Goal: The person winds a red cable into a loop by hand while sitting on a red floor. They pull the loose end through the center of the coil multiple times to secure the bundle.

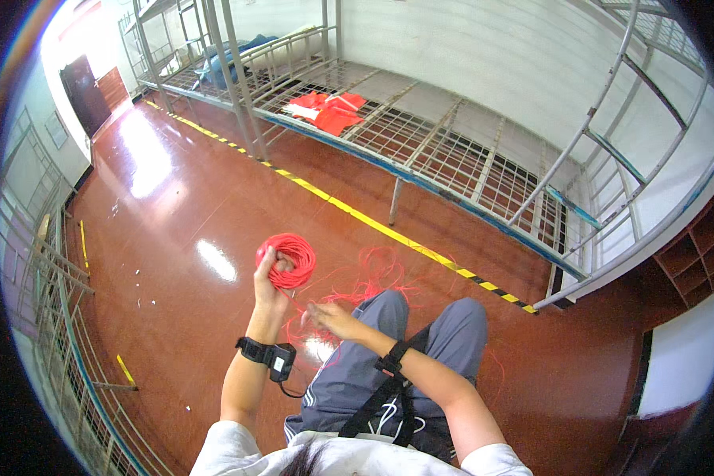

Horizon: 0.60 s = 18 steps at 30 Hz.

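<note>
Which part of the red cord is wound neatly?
The round coil in the left hand: its turns lie close together, whereas the loose cord on the floor spreads in loops.

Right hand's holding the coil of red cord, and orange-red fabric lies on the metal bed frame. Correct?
Not quite: the head view shows the left hand holding the coil of red cord. The orange-red fabric does lie on the metal bed frame.

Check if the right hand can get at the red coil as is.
Likely yes: the left hand holds the red coil just ahead and to the left of the right hand, and nothing solid shows between them.
</note>
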Each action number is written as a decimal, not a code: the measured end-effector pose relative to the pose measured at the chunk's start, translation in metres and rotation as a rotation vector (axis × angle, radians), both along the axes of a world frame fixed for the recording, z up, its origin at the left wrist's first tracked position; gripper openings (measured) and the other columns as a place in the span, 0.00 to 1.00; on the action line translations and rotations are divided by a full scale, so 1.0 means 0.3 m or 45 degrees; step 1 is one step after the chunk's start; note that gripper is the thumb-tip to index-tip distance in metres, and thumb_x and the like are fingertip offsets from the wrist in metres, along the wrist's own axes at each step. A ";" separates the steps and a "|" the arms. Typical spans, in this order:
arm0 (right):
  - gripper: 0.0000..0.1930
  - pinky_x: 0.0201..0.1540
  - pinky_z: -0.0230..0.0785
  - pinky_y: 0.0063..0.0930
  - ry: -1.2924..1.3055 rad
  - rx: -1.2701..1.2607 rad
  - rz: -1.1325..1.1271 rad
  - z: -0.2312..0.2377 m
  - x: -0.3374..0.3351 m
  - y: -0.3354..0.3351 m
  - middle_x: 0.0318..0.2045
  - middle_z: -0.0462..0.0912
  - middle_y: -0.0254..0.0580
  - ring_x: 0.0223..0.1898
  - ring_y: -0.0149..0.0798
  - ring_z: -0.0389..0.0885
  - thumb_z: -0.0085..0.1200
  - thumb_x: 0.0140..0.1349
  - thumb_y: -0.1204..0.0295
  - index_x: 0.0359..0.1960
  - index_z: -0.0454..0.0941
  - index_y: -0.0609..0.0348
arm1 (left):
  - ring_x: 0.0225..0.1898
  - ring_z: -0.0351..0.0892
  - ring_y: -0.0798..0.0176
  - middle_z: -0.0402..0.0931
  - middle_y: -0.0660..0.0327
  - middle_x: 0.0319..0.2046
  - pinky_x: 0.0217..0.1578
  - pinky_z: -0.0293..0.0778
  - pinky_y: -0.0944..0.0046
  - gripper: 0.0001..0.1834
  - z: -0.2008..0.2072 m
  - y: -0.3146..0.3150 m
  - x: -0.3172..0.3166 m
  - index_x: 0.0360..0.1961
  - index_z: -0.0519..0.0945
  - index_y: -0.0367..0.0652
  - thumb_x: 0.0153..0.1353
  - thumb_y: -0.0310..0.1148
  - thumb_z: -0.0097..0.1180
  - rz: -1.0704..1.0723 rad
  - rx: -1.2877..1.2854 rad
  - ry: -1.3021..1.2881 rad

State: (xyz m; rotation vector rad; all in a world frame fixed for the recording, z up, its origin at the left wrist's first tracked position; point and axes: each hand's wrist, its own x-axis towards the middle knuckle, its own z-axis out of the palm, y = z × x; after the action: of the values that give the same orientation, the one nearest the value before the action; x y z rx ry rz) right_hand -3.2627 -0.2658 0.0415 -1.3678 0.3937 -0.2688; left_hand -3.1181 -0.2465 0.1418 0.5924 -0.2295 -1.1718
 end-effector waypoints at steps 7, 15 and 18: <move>0.10 0.29 0.65 0.21 0.134 -0.620 -0.084 0.153 -0.060 -0.181 0.18 0.76 0.32 0.24 0.22 0.70 0.54 0.55 0.69 0.25 0.78 0.64 | 0.22 0.64 0.71 0.65 0.66 0.17 0.26 0.61 0.71 0.09 -0.033 0.117 0.045 0.27 0.71 0.40 0.56 0.34 0.52 -0.382 -0.041 -0.160; 0.08 0.37 0.70 0.31 0.292 -1.107 0.037 0.181 -0.081 -0.234 0.28 0.80 0.49 0.33 0.44 0.80 0.52 0.51 0.75 0.32 0.78 0.64 | 0.21 0.70 0.74 0.74 0.68 0.22 0.26 0.67 0.71 0.17 -0.031 0.162 -0.026 0.31 0.77 0.36 0.39 0.31 0.68 -0.545 0.296 -1.009; 0.14 0.33 0.69 0.32 0.210 -1.030 -0.163 0.212 -0.067 -0.192 0.25 0.79 0.46 0.27 0.40 0.77 0.49 0.53 0.76 0.43 0.74 0.64 | 0.29 0.76 0.68 0.77 0.63 0.22 0.34 0.71 0.68 0.17 -0.016 0.165 -0.045 0.28 0.77 0.42 0.40 0.41 0.67 -0.803 0.326 -1.601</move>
State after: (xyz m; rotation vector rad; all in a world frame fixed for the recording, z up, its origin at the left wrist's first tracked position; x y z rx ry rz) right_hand -3.2828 -0.3233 0.1051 -2.1711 0.5398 -0.4506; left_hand -3.1316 -0.1972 0.1370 1.5132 -1.4271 -1.2781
